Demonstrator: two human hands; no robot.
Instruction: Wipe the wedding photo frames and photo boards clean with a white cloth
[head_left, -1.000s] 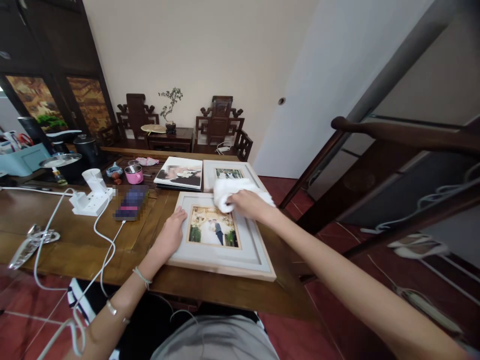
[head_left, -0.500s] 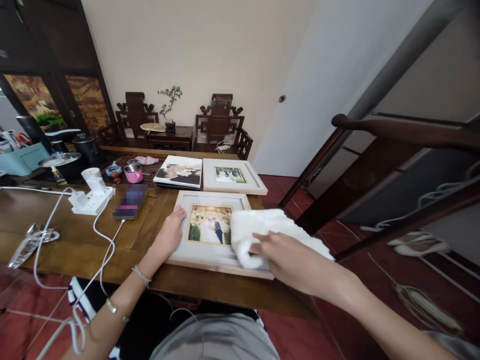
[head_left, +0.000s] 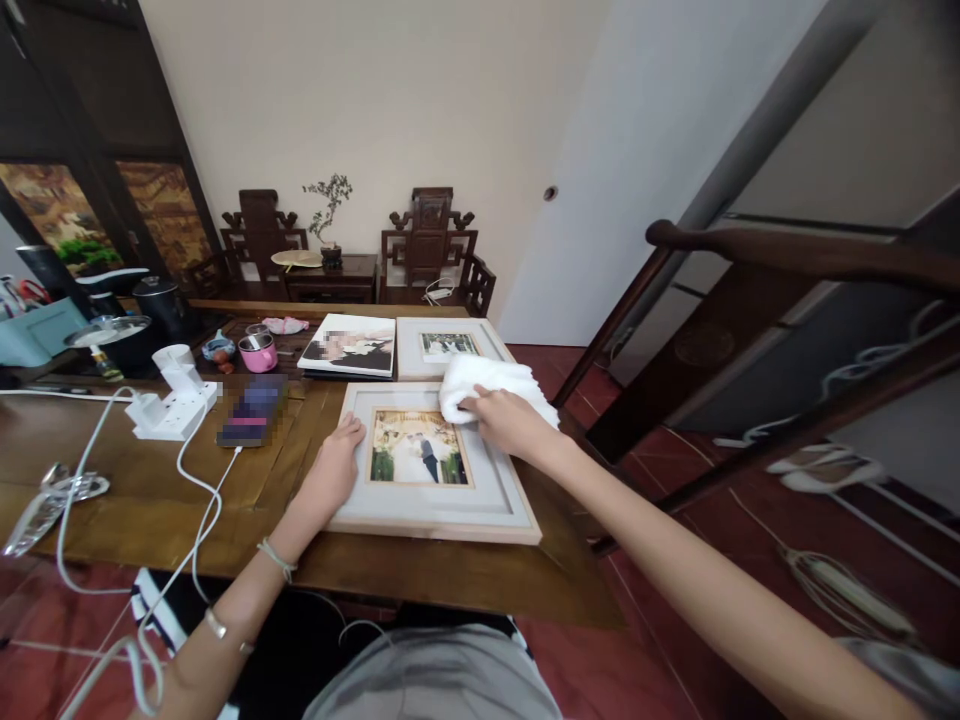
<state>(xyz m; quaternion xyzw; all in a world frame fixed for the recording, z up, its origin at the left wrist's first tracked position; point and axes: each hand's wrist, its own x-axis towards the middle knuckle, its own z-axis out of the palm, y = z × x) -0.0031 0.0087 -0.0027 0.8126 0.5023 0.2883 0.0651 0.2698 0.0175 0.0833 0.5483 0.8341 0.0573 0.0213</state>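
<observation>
A light-wood picture frame (head_left: 442, 525) lies flat near the table's front edge, with a small wedding photo in its wide pale mat. My left hand (head_left: 337, 465) grips the frame's left side, fingers curled over the rim. In my right hand (head_left: 510, 420) is a bunched white fluffy cloth (head_left: 491, 382), pressed at the frame's upper right corner. The cloth covers that corner and reaches over part of a second picture frame (head_left: 409, 350) lying behind. To the left of that one is a photo album (head_left: 349, 343), a couple's picture on its cover.
At left are a phone (head_left: 251, 412) on a charging cable, a white power strip (head_left: 176, 405), a pink cup (head_left: 258, 352), a clear hair claw (head_left: 52, 505) and a pot (head_left: 112, 335). White cables hang over the front edge. A dark wooden chair (head_left: 705, 345) stands close on the right.
My right hand has moved the cloth away from me, from the frame's right middle up to its far right corner. My left hand keeps its place on the left side.
</observation>
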